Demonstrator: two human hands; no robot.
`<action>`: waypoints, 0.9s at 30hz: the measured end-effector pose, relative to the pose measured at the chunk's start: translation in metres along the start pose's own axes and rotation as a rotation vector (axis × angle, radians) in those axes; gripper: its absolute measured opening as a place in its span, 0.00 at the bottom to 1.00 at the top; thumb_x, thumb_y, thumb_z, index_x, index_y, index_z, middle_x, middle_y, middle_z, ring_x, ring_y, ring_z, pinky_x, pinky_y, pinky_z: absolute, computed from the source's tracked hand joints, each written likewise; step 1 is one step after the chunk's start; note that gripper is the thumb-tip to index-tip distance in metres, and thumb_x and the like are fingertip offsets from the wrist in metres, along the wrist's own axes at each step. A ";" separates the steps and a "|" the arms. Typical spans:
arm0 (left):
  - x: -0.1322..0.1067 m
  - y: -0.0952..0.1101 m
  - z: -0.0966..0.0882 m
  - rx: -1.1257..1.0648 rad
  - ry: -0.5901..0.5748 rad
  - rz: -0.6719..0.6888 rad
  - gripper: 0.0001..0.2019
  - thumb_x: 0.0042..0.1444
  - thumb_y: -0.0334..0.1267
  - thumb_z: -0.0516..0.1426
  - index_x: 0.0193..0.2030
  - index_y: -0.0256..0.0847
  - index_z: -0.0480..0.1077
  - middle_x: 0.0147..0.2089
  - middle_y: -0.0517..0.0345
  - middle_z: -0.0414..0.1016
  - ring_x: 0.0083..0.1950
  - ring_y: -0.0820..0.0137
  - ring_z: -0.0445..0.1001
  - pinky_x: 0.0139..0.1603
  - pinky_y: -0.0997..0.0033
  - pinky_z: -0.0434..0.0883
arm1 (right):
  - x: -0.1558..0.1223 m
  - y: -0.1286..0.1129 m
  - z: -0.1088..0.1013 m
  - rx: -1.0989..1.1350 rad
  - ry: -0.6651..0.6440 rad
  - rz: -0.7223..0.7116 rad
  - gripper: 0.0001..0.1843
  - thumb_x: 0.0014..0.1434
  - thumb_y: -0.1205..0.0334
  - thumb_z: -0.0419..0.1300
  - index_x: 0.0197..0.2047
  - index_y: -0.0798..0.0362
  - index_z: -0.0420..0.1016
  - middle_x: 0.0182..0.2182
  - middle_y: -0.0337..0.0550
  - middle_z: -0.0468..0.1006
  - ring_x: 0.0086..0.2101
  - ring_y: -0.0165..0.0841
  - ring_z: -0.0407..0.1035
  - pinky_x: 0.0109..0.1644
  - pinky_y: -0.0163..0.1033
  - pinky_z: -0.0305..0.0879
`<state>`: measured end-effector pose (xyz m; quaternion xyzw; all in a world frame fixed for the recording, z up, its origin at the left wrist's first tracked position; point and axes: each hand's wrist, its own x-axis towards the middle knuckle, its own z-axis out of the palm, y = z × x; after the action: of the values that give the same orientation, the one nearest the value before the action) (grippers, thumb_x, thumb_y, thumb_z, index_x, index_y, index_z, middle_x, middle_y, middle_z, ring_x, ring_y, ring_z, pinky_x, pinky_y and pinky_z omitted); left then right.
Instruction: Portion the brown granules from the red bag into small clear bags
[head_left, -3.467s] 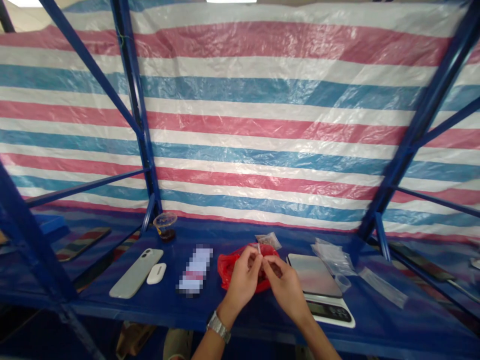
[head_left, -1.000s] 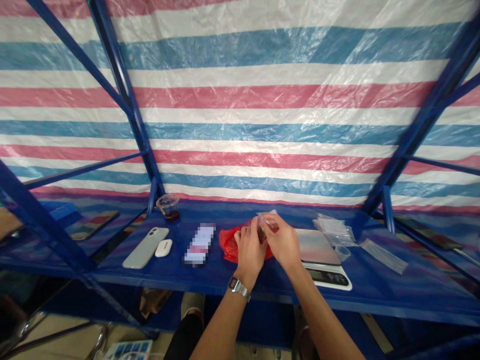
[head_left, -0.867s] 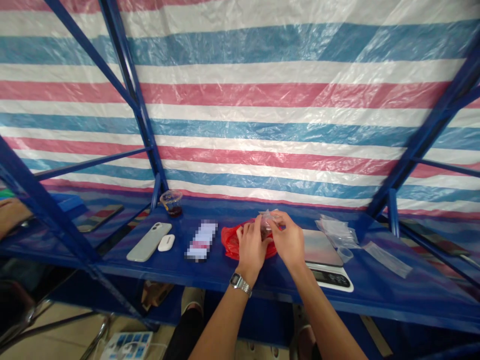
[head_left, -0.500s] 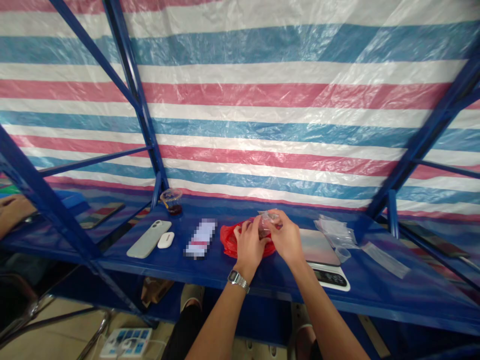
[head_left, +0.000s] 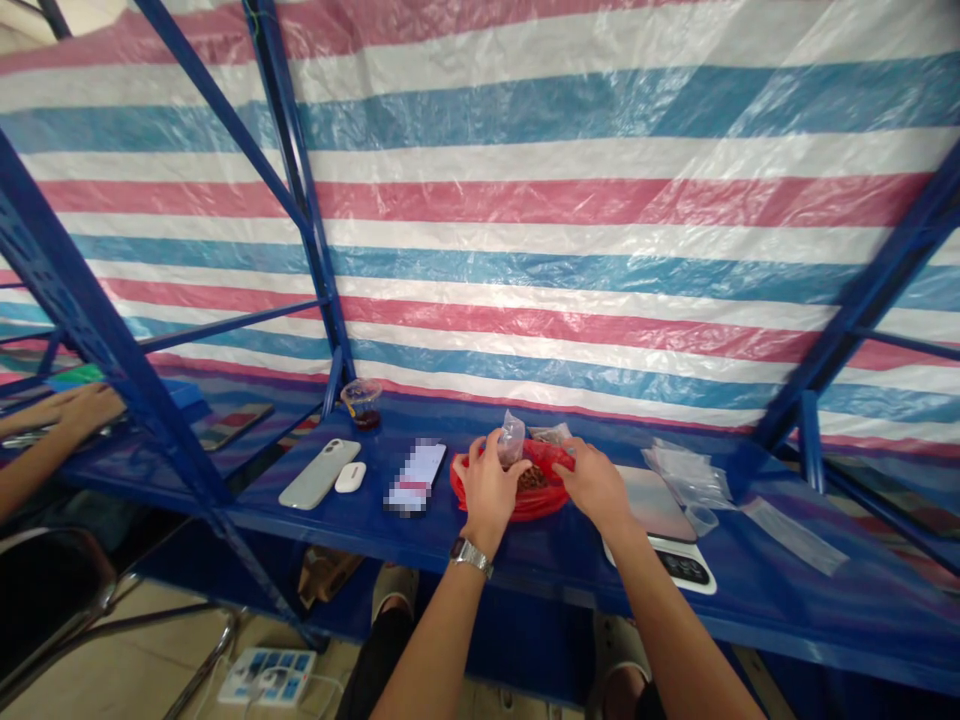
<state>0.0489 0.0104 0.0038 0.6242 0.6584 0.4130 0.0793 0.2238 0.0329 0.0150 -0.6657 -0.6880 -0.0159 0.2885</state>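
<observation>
In the head view, a thin red plastic bag (head_left: 541,507) sits on the blue table (head_left: 757,595), right in front of the person. Its top is wide and its sides are low, maybe so that fingers can get in easily. Small brown bits (head_left: 532,477) lie inside; they are too small to name.

The left hand (head_left: 489,492) is over the left side of the red bag. Its finger and thumb are close together and seem to hold a small clear plastic bag (head_left: 512,436), which pokes up. Maybe it is held up like that to keep it from flopping over.

The right hand (head_left: 598,487) is at the other side. Its thumb and fingers look nearly closed on the red edge, I think to pull the soft side out of the way.

Just behind is a clear packet with something in it (head_left: 553,433). To the right is a white scale with a shiny silver top (head_left: 652,500), close by, perhaps so it is easy to reach. A pile of flat clear bags (head_left: 686,470) and a tiny clear cup (head_left: 701,519) are beside the scale.
</observation>
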 end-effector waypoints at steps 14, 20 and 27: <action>-0.008 -0.029 -0.022 -0.118 -0.017 0.092 0.30 0.58 0.41 0.67 0.65 0.48 0.66 0.63 0.49 0.76 0.67 0.57 0.69 0.68 0.51 0.60 | -0.006 -0.022 -0.008 0.303 0.123 0.044 0.15 0.67 0.50 0.56 0.47 0.44 0.81 0.35 0.42 0.85 0.35 0.40 0.79 0.35 0.38 0.63; -0.005 -0.022 -0.019 -0.192 -0.077 0.137 0.31 0.56 0.37 0.68 0.65 0.52 0.66 0.62 0.55 0.78 0.64 0.61 0.72 0.75 0.49 0.51 | -0.013 -0.022 -0.005 0.392 0.183 0.042 0.19 0.69 0.48 0.53 0.49 0.48 0.80 0.37 0.46 0.85 0.36 0.41 0.78 0.41 0.42 0.68; 0.002 -0.006 -0.017 -0.009 -0.081 0.295 0.24 0.60 0.34 0.64 0.62 0.52 0.69 0.58 0.56 0.81 0.63 0.59 0.71 0.71 0.48 0.52 | -0.016 -0.042 -0.006 0.574 0.244 -0.217 0.17 0.65 0.49 0.59 0.51 0.50 0.77 0.45 0.49 0.82 0.44 0.42 0.75 0.55 0.48 0.69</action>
<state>0.0338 0.0053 0.0115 0.7299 0.5540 0.3976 0.0473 0.1859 0.0114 0.0287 -0.4732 -0.6918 0.0682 0.5412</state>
